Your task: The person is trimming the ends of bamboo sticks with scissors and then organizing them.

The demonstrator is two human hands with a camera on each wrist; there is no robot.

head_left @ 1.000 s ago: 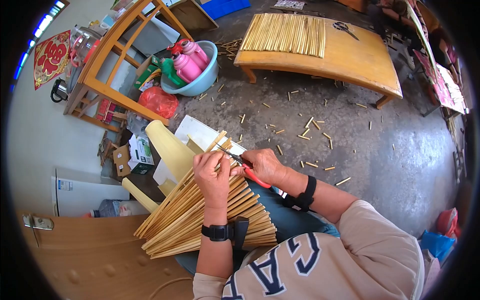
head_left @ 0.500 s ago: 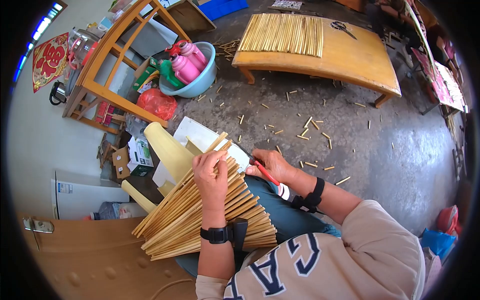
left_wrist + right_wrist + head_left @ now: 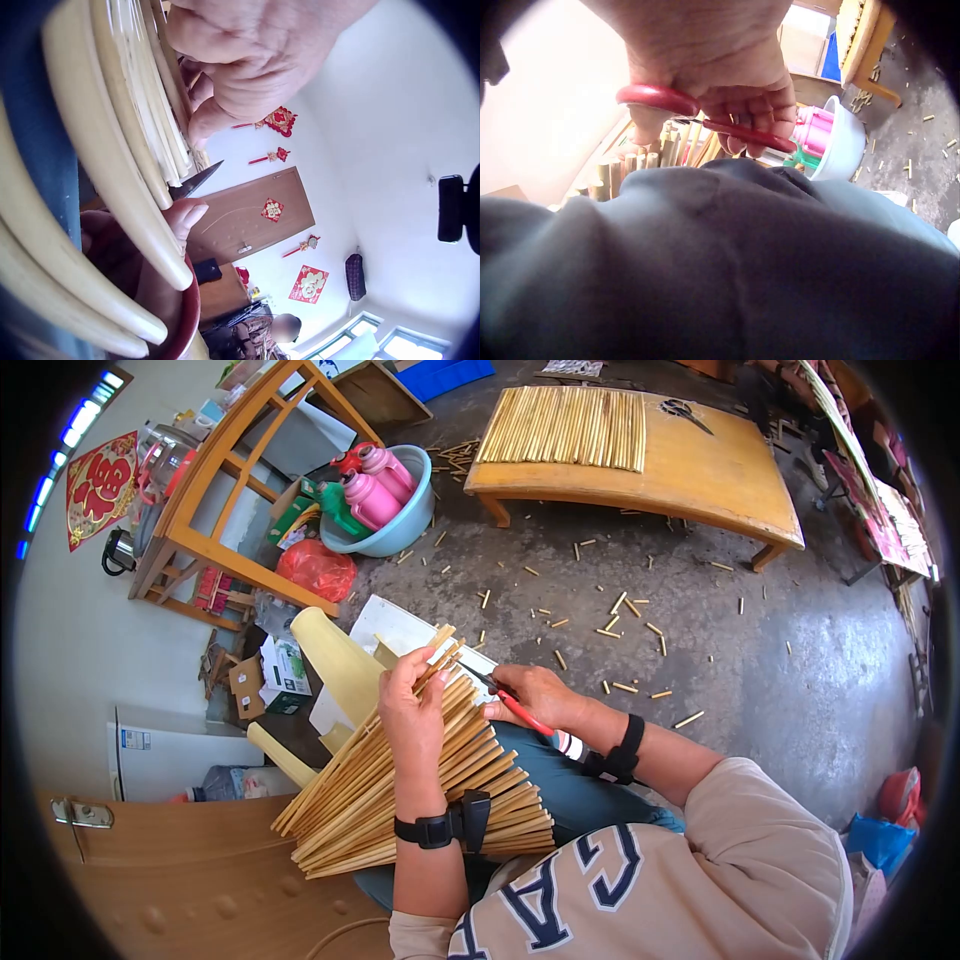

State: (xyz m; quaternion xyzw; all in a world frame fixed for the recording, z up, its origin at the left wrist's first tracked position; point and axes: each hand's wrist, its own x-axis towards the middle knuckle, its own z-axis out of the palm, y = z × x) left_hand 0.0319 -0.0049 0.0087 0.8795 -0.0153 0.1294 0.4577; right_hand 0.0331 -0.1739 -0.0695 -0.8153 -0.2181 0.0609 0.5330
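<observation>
A bundle of long, thin yellow sticks (image 3: 400,790), reed-like and fanned out, lies across the person's lap. The left hand (image 3: 412,720) pinches at the far edge of the bundle, its thumb and fingers on the end of a stick. Red-handled scissors (image 3: 522,714) are gripped in the right hand (image 3: 545,695), blades pointing toward the left fingertips. In the left wrist view a dark blade (image 3: 199,180) reaches the stick ends, just below the left hand (image 3: 255,67). The right wrist view shows the red handle loops (image 3: 660,97) around the right hand's fingers.
A low wooden table (image 3: 720,480) bears a row of laid-out sticks (image 3: 565,428) and another pair of scissors (image 3: 685,414). Short cut pieces (image 3: 620,603) litter the floor. A blue basin (image 3: 415,520) holds pink flasks. A pale yellow tapered piece (image 3: 340,660) stands beside the bundle.
The right hand drew the scissors back from the stick ends, then brought the blades toward them again. The left hand has turned slightly, its thumb now apart from the forefinger at the sticks.
</observation>
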